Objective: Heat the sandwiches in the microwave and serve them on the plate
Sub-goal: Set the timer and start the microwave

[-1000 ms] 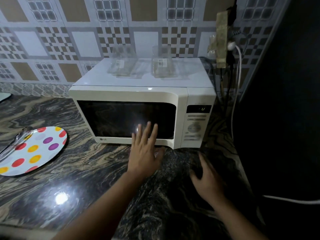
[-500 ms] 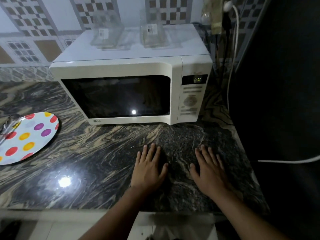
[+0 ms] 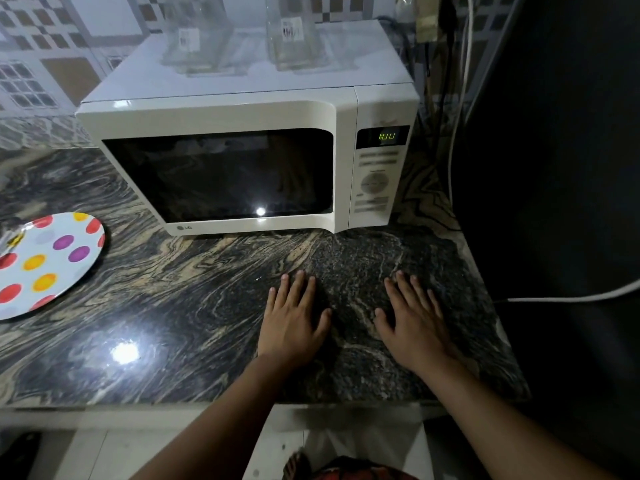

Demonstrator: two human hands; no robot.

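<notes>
both hands, left hand [image 3: 292, 323] and right hand [image 3: 414, 322], lie flat and empty on the tabletop [image 3: 173, 306] before the closed microwave [image 3: 249, 147], probably waiting on heating; next, open it and serve onto the plate [image 3: 45, 261] at the left edge.

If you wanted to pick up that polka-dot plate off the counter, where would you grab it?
Probably by the near right rim of the polka-dot plate, coming in from the right with the left hand, fingers under the edge and thumb on top. The plate lies flat on the counter with a thin raised rim, and something metallic rests on its far left part, so that side is best avoided.
</notes>
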